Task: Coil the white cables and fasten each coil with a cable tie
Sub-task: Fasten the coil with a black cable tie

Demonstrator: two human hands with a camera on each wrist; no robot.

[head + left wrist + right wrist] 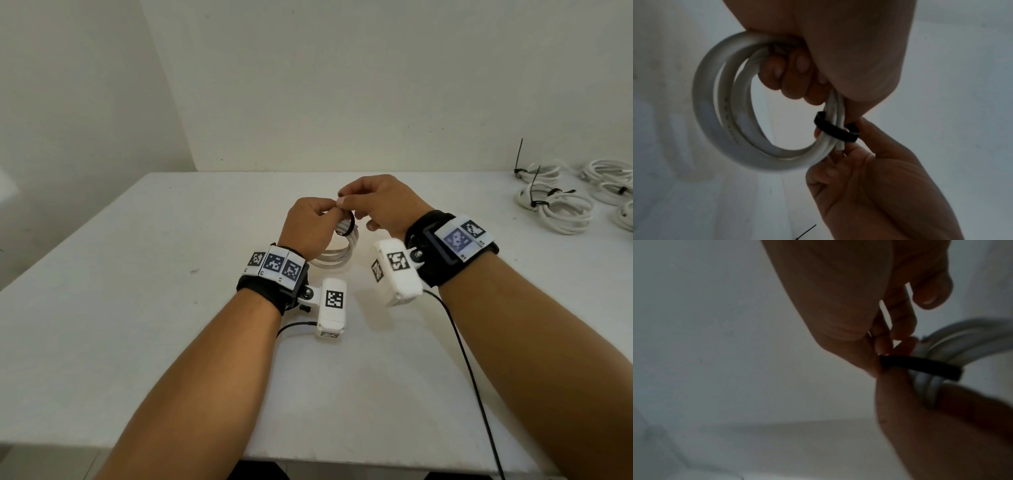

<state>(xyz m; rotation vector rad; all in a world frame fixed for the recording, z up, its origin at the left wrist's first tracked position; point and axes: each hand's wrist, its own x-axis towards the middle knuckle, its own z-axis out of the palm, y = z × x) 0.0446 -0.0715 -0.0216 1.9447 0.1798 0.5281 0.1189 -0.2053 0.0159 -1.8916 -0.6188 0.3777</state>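
Observation:
A coil of white cable is held above the middle of the white table. My left hand grips the coil, fingers curled through its loops. A black cable tie is looped around the bundled strands. My right hand pinches the tie at the top of the coil, where the two hands meet. The tie's head and tail are hidden by the fingers.
Several tied white cable coils with black ties lie at the table's far right, one tie tail sticking up. Black leads run from the wrist cameras over the near table. A loose black tie lies on the table.

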